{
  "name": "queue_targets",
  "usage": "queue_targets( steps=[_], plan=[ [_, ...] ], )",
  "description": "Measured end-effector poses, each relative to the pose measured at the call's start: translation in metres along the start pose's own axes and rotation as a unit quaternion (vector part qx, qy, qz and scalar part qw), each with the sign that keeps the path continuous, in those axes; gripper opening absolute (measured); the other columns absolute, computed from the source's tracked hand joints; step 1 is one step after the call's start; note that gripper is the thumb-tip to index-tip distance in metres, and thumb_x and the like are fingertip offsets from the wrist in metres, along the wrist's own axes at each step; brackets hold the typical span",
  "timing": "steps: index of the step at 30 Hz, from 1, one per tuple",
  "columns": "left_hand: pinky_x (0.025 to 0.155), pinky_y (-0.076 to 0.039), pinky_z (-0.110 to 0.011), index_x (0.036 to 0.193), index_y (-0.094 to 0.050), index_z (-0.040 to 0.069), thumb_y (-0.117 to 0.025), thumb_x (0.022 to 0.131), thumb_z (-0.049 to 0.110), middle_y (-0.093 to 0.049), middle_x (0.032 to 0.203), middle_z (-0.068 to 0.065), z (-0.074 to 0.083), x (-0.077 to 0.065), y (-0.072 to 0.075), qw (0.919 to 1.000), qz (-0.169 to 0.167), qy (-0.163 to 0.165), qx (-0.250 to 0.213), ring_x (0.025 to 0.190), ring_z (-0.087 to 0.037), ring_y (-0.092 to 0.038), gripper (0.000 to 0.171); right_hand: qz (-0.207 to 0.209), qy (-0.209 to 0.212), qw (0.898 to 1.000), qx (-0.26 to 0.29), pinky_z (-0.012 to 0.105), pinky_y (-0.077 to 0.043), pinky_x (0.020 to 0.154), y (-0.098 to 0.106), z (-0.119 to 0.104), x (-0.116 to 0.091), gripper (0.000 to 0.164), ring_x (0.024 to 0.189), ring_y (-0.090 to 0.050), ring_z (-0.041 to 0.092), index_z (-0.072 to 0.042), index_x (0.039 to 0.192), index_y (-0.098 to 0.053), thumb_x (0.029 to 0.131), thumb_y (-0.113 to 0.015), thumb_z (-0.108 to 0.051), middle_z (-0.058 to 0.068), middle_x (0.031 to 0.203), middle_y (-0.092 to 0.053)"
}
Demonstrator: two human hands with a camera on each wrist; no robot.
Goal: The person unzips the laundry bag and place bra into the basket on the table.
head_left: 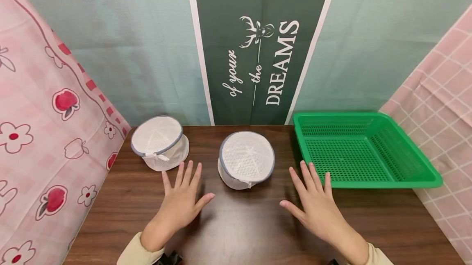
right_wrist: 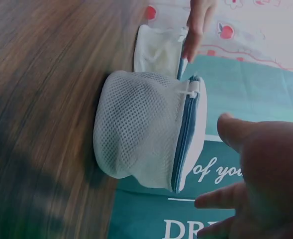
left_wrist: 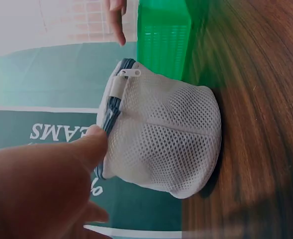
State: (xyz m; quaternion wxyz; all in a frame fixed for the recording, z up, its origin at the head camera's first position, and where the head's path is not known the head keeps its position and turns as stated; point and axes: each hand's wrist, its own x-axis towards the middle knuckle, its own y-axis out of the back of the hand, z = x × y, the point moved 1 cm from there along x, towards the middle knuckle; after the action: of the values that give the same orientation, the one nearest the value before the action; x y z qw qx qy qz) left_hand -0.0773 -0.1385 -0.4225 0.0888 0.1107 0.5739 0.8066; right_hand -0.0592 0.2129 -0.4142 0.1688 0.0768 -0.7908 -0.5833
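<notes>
Two white mesh laundry bags with blue-grey zip rims stand on the table. The left mesh bag (head_left: 158, 138) leans a little, its zip tab facing the front. In the middle, the other mesh bag (head_left: 247, 156) stands with its lid closed and its zip pull (left_wrist: 130, 73) at the rim. My left hand (head_left: 180, 205), fingers spread, hovers between the two bags and holds nothing. To the right of the middle bag, my right hand (head_left: 315, 207) is likewise spread and empty, its fingertips near the front left corner of a green plastic basket (head_left: 368, 184).
The dark wooden table (head_left: 239, 232) ends at a hanging teal cloth (head_left: 147, 52) with a lettered dark green panel (head_left: 228, 19). A pink patterned cloth (head_left: 29, 162) borders the left side, and a pink checked cloth (head_left: 450, 105) the right, beside the basket.
</notes>
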Motion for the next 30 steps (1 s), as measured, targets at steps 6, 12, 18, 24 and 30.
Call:
queue_targets(
  steps=[6, 12, 18, 24, 30],
  plan=[
    [0.114, -0.021, -0.072, 0.152, -0.041, -0.001, -0.067, 0.096, 0.047, -0.042, 0.154, -0.025, 0.010, 0.012, 0.003, 0.9952, 0.078, -0.060, 0.006, 0.145, -0.043, -0.034, 0.079, 0.074, 0.016, 0.997, 0.032, 0.064, -0.022, 0.117, 0.001, -0.009, 0.013, 0.055, 0.144, -0.034, 0.045, -0.003, 0.128, -0.066, 0.090, -0.077, -0.042, 0.025, 0.147, -0.049],
    [0.114, -0.034, -0.060, 0.145, -0.052, 0.004, -0.073, 0.093, 0.039, -0.050, 0.148, -0.018, 0.021, 0.023, 0.000, 0.9841, 0.118, -0.133, -0.008, 0.140, -0.035, -0.044, 0.066, 0.078, 0.015, 0.997, 0.026, 0.053, -0.054, 0.088, -0.002, -0.020, 0.021, 0.035, 0.108, -0.066, 0.030, -0.008, 0.103, -0.075, 0.088, -0.079, -0.039, 0.010, 0.111, -0.072],
    [0.111, -0.039, -0.056, 0.140, -0.060, 0.009, -0.079, 0.089, 0.031, -0.055, 0.146, -0.012, 0.029, 0.035, -0.014, 0.9605, 0.175, -0.216, 0.005, 0.138, -0.033, -0.047, 0.058, 0.027, -0.024, 0.999, 0.036, 0.032, -0.051, 0.059, -0.014, -0.033, 0.030, 0.025, 0.071, -0.063, 0.009, -0.020, 0.094, -0.075, 0.091, -0.075, -0.045, -0.010, 0.082, -0.068],
    [0.114, -0.037, -0.054, 0.137, -0.062, 0.010, -0.080, 0.088, 0.029, -0.056, 0.145, -0.012, 0.033, 0.044, -0.029, 0.9431, 0.203, -0.262, 0.022, 0.139, -0.034, -0.047, 0.056, 0.009, -0.026, 0.998, 0.052, 0.033, -0.048, 0.053, -0.032, -0.045, 0.039, 0.027, 0.064, -0.062, 0.008, -0.020, 0.094, -0.077, 0.093, -0.072, -0.047, -0.011, 0.074, -0.067],
    [0.113, -0.038, -0.055, 0.136, -0.063, 0.012, -0.077, 0.090, 0.029, -0.056, 0.144, -0.014, 0.036, 0.049, -0.034, 0.9359, 0.218, -0.276, 0.020, 0.138, -0.034, -0.047, 0.051, 0.022, -0.032, 0.998, 0.057, 0.039, -0.050, 0.052, -0.046, -0.051, 0.045, 0.022, 0.069, -0.070, 0.022, -0.021, 0.093, -0.078, 0.093, -0.073, -0.042, -0.006, 0.077, -0.072]
  ],
)
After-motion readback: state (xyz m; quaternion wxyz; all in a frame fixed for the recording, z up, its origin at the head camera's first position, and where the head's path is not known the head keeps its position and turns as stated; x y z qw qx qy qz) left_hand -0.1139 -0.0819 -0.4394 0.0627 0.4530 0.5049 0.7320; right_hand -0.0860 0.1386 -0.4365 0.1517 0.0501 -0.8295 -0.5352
